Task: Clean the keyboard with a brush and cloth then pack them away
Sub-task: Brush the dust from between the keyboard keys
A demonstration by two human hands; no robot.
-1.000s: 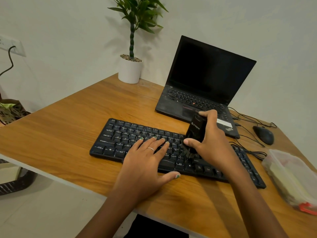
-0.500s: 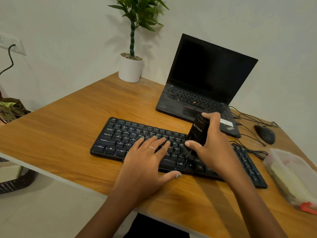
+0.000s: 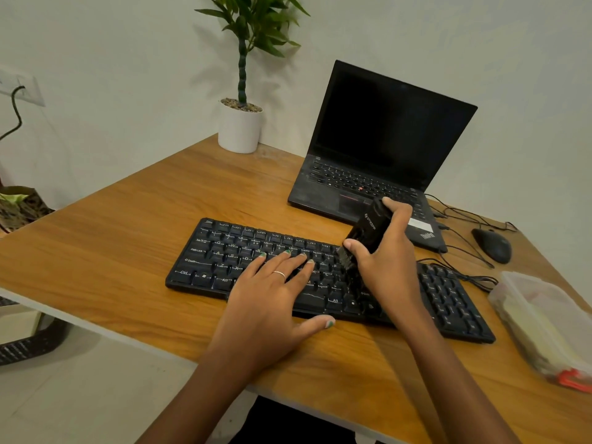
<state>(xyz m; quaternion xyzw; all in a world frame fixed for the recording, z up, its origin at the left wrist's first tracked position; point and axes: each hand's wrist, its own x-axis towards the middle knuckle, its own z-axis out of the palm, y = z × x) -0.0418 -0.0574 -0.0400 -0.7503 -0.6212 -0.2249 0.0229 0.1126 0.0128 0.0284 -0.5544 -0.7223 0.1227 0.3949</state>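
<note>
Head view looks down on a wooden tabletop (image 3: 128, 251) where a flat black external keyboard (image 3: 224, 254) lies slantwise before the person. The left hand (image 3: 272, 302) rests on the middle keys, fingers (image 3: 294, 261) straight and spread, thumb reaching over the near edge; it grips nothing and, I judge, pins the board so it does not slide under the strokes. The right hand (image 3: 387, 264) is wrapped round a stubby black plastic cleaning brush (image 3: 368, 229), thumb on the near face and fingers curled behind it, the body tilted away toward the laptop so that the dark bristles meet the keys just right of the left fingertips. That steep tilt probably lets the bristle tips work into the gaps between keys. A clear plastic lidded box (image 3: 544, 322) with pale contents sits at the right edge, near the keyboard's number pad; whether the cloth lies in it I cannot tell. Brushing seems under way; wiping and packing away are not yet done.
</note>
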